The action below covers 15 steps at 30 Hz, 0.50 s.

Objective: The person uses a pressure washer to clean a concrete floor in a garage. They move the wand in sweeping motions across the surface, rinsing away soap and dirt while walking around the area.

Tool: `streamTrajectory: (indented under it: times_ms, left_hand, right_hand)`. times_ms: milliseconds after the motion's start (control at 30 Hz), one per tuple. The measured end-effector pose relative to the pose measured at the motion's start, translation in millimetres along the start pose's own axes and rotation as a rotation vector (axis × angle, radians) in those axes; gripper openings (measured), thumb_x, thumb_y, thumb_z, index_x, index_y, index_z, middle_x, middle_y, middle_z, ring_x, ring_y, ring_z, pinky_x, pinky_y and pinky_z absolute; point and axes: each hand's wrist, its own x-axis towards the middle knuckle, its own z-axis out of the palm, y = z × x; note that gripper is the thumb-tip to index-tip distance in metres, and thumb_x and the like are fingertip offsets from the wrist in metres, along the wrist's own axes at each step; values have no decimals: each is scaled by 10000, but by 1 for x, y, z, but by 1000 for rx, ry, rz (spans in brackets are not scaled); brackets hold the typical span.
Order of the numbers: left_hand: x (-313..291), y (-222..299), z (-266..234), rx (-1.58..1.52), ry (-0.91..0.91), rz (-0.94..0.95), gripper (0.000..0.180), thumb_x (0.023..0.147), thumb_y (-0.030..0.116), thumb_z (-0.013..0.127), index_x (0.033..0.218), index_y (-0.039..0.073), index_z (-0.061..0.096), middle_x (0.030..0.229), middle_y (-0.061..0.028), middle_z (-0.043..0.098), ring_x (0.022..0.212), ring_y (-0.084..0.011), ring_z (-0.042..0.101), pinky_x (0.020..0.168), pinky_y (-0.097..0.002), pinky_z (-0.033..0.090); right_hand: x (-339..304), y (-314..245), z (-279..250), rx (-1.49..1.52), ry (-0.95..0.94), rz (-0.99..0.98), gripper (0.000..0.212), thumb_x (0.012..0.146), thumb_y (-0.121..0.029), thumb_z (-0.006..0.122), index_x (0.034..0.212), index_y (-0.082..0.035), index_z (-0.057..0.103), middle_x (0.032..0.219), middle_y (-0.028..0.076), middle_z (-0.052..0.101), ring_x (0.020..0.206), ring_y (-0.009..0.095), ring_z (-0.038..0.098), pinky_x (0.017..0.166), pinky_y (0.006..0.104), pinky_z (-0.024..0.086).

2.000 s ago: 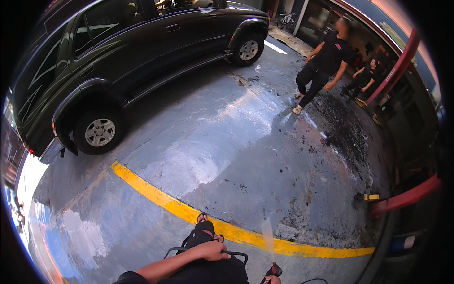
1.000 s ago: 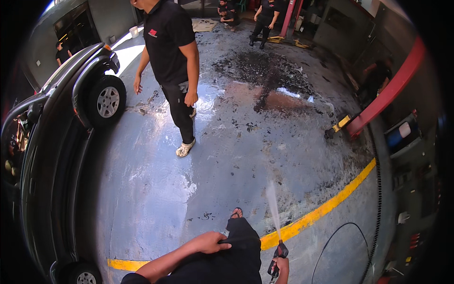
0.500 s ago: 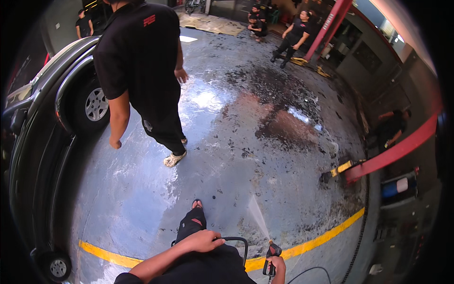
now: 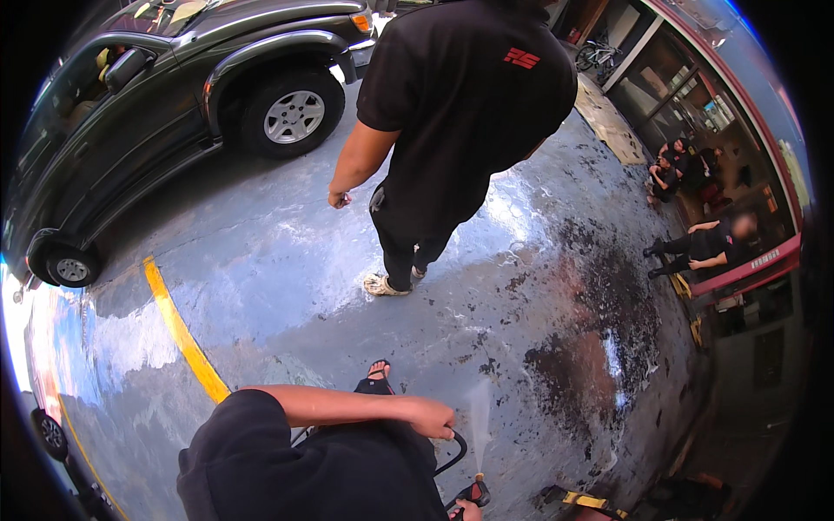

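My left hand (image 4: 432,418) is closed around a black hose (image 4: 456,451), which loops down beside my body on the right. At the lower edge, my right hand (image 4: 470,511) grips a pressure washer gun (image 4: 477,491), partly cut off by the picture's rim. A white fan of water (image 4: 479,425) leaves the nozzle and hits the wet blue-grey floor (image 4: 417,339) ahead. My sandalled foot (image 4: 379,369) stands on that floor left of the spray.
Just ahead stands a person in black (image 4: 469,104). A dark SUV (image 4: 174,95) is parked at the left, beyond a yellow floor line (image 4: 182,334). Dark peeling patches (image 4: 599,330) cover the floor at right. More people (image 4: 708,243) are at the far right.
The view has swung left, so the SUV shows more fully and the person ahead appears further right. Both my hands keep their holds, and water still sprays.
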Motion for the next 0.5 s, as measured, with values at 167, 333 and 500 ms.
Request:
streamTrajectory:
  times_ms: [167,333,500]
  left_hand:
    - [35,2,-33,-35,35,-51,456,1038,424,562,1140,9,722,1024,-243,739,991,-448,698,863,-533,523]
    - [68,6,-58,-116,121,-109,460,1037,428,566,1145,9,724,1048,-243,738,1020,-440,696,871,-527,521]
    - [119,17,-61,-184,268,-166,470,1030,433,571,1164,12,734,1041,-260,738,1037,-446,693,973,-548,476]
  right_hand:
    - [25,-94,-14,-115,-41,-39,183,857,-82,739,791,-4,587,642,79,539,500,246,552,486,451,474]
    - [64,-182,-39,-274,-102,-80,183,854,-82,741,789,-1,591,641,81,543,500,246,554,487,449,475]
    - [106,-278,-77,-469,-164,-154,183,852,-82,744,787,1,594,640,83,547,500,246,557,488,448,475]
